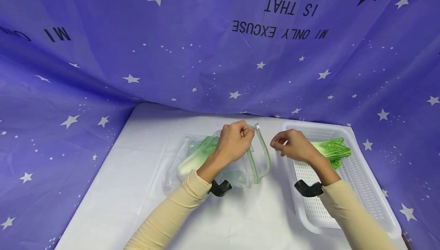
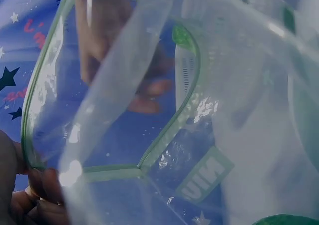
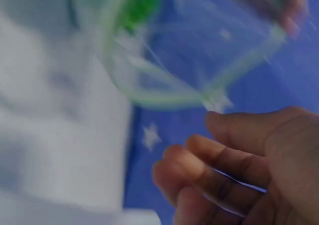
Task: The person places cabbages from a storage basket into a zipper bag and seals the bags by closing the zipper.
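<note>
With your left hand (image 1: 235, 141) you are pinching the green-edged rim of the clear bag (image 1: 233, 175), so this grip is clamped on the bag near its mouth. You are probably holding it there so that the mouth is staying apart; in the left wrist view the green edge is forming a wide loop. The bag is lying on the left part of the tabletop (image 1: 137, 158), and inside it one leafy vegetable (image 1: 192, 162) is resting.

Your right hand (image 1: 292, 145) is hovering between the bag and the white basket (image 1: 362, 196). Its thumb is standing apart from the loosely bent fingers, and this grip is holding nothing. The basket is sitting on your right, perhaps for easy reaching, and more green leaves (image 1: 333, 150) are lying inside, partly behind your forearm.

The tabletop is showing a white, smooth cover with soft creases. Behind and at both sides, a blue-purple curtain (image 1: 206, 70) with stars is hanging and closing the place around you; its printed words are appearing upside down.
</note>
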{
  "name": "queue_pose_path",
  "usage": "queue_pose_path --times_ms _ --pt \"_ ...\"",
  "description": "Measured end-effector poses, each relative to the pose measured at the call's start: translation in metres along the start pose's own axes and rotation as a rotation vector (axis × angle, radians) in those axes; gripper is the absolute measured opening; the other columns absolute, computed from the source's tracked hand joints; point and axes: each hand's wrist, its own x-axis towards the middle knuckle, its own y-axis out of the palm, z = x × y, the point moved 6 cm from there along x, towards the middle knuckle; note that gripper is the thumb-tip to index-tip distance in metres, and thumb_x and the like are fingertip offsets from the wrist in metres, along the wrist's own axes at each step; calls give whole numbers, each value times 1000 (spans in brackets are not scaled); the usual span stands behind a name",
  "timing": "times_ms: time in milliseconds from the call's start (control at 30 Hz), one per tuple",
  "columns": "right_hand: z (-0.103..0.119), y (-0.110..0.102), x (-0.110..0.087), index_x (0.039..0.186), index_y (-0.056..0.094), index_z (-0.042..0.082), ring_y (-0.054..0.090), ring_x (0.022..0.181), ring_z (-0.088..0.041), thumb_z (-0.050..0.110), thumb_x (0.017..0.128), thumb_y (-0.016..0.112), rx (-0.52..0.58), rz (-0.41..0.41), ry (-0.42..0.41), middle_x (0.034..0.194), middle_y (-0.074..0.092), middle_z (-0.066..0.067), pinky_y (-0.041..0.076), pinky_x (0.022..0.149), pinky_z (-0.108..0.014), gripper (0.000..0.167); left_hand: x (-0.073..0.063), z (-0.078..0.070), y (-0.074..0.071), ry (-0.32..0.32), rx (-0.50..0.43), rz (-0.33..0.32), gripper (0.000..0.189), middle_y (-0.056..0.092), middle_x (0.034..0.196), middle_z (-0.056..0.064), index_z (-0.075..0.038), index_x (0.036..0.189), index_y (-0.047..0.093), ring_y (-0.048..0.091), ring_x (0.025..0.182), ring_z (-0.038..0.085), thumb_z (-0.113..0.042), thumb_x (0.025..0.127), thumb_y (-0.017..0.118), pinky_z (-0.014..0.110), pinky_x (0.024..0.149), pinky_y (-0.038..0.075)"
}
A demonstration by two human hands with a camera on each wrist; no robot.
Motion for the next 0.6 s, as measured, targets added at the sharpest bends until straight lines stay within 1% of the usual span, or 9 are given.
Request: queue_pose_path --times_ms 67,133,200,267,333,367,433,500,600 --pt "-14 -19 -5 97 72 2 66 59 -21 12 94 65 59 -52 30 76 69 -6 51 51 -32 13 0 0 2 8 0 -3 34 38 47 -7 -16 64 48 41 42 9 -21 95 59 26 44 34" --pt "-34 -38 -10 98 72 1 67 62 -23 14 94 66 53 -127 43 79 70 -9 52 52 -31 15 0 0 3 11 -2 -1 34 38 46 -7 -16 63 48 41 41 9 -21 96 59 26 44 34" --pt "-56 -52 -15 99 72 1 68 68 -24 18 94 67 -15 -180 36 84 71 -12 52 58 -32 18 -1 0 4 8 -4 3 35 38 46 -7 -17 63 47 41 41 10 -22 96 58 27 44 35" --pt "-80 -60 -21 103 72 2 65 69 -25 21 92 70 -117 -189 29 92 71 -15 51 66 -38 22 -1 1 4 2 -4 9 35 38 46 -7 -17 63 47 41 40 10 -22 96 58 27 45 35" --pt "-104 -62 -26 110 71 3 65 83 -32 25 89 74 -221 -149 34 106 69 -20 49 77 -48 31 -2 1 5 -6 -4 15 35 38 46 -7 -17 64 47 42 40 11 -23 96 58 27 45 35" --pt "-115 -61 -29 114 69 3 64 90 -37 27 86 76 -263 -115 44 113 67 -22 47 81 -55 37 -2 2 5 -8 -4 19 35 37 46 -7 -17 64 47 42 40 11 -23 96 58 27 46 35" --pt "-134 -57 -35 123 65 6 57 103 -47 34 80 82 -347 -51 68 124 60 -25 42 82 -65 54 -3 2 5 -10 -2 21 35 37 46 -6 -17 64 47 42 40 11 -23 96 57 27 46 35" --pt "-149 -52 -41 131 60 8 45 120 -53 39 73 86 -407 8 89 132 55 -25 38 84 -72 70 -3 3 5 -10 2 23 35 38 46 -7 -17 64 47 42 40 11 -23 96 57 27 46 35" --pt "-164 -43 -48 140 51 12 40 123 -56 44 66 89 -463 66 98 139 48 -27 36 82 -75 89 -3 3 5 -12 4 22 35 37 46 -7 -17 63 47 43 40 11 -23 96 58 27 45 36"
